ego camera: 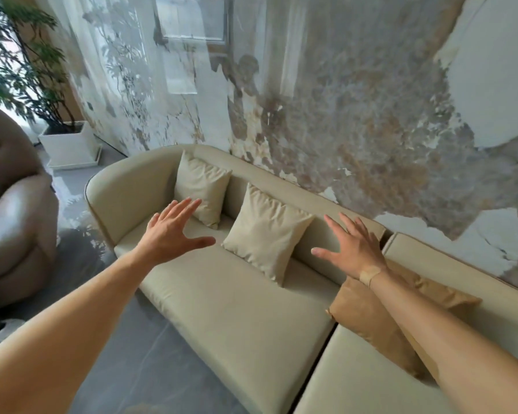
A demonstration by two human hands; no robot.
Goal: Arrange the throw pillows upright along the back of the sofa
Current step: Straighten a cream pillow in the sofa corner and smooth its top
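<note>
— What have your hands got?

— Nothing. My left hand is spread flat, fingers straight, thumb stuck out to the side, and the grip holds no thing. It hangs over the seat near the sofa's left end. My right hand is spread the same way, palm down, in front of the backrest. There's a plaster across that wrist.

— Touching anything?

— Neither hand touches a pillow. Whether the right fingertips brush the backrest I cannot tell.

— Where are the pillows, then?

— Three of them. The middle pillow, cream, sits between my two hands, standing on one corner and leaning against the back of the sofa. The far pillow, also cream, stands in the left back corner, where the curved arm meets the backrest, tipped a little. My left fingertips lie just in front of its lower edge in this view.

— And the third?

— The tan pillow lies under my right forearm, at the seam where this seat meets the next section. It leans low, more slumped than upright, and my arm hides part of it.

— What else is around?

— A marbled wall runs right behind the sofa. Off the left end there's a brown armchair, and past it a plant in a white pot on the grey floor.
</note>
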